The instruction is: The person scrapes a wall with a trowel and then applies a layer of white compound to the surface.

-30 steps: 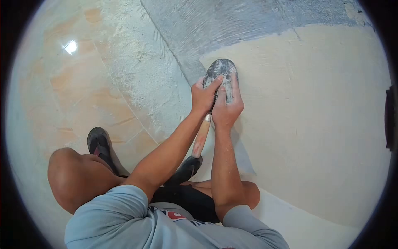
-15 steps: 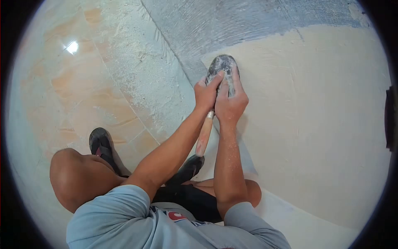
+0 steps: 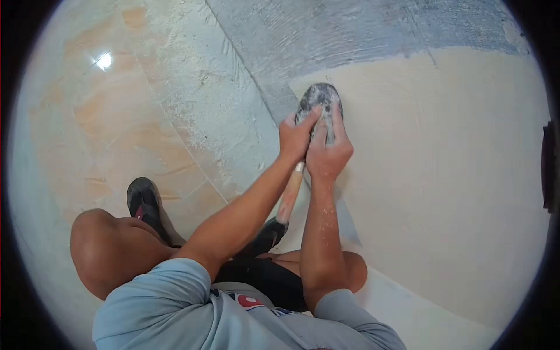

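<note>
A dark, powder-smeared tool with a rounded head, like a round-tipped trowel (image 3: 321,95), lies against the cream-coated surface near its corner edge. Its wooden handle (image 3: 290,197), joined by a short metal collar, points back toward my body. My left hand (image 3: 296,137) grips the head's left side, thumb laid over the top. On the right side, my right hand (image 3: 328,153) presses with its fingers stretched along the head. Both hands are dusted with white powder and close together. The tool's underside is hidden.
The cream-coated wall (image 3: 443,175) meets a rough grey-blue uncoated band (image 3: 373,29) above. White powder and crumbs (image 3: 201,76) lie along the wall's foot on the orange-beige tiled floor (image 3: 111,128). My sandalled foot (image 3: 143,201) stands at left. A dark object (image 3: 547,166) shows at the right edge.
The view has shifted slightly, so the wall appears lower and farther right. My hands and the trowel-like tool also appear slightly lower and to the right; both grips are the same.
</note>
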{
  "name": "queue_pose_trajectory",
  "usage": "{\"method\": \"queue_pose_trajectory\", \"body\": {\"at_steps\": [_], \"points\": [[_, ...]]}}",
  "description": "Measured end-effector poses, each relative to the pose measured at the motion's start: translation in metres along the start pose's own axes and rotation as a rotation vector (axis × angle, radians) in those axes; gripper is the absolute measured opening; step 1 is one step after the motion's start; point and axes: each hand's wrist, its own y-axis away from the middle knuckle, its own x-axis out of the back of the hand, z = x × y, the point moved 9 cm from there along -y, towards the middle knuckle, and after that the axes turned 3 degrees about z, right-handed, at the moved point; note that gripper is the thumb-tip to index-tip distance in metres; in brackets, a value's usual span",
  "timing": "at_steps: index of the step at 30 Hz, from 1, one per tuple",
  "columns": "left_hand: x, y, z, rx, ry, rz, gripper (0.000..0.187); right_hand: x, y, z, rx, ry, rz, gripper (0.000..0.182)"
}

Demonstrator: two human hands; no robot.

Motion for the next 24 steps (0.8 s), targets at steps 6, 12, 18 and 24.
{"method": "queue_pose_trajectory", "body": {"at_steps": [6,12,18,24], "points": [[-0.012,-0.01,0.02,0.055,0.209,-0.057,0.041,-0.012,-0.023,-0.019,0.016,0.053,-0.053,0.043],[-0.018,-0.004,-0.017,0.114,0.187,-0.033,0.05,0.004,-0.015,-0.035,0.12,0.194,-0.245,0.067],[-0.019,0.011,-0.006,0.138,0.079,-0.036,0.052,0.026,0.008,-0.007,-0.143,0.086,-0.012,0.047],[-0.01,0.005,-0.016,0.122,-0.244,-0.135,0.048,0.016,0.028,0.026,-0.266,-0.031,-0.1,0.031]]}}
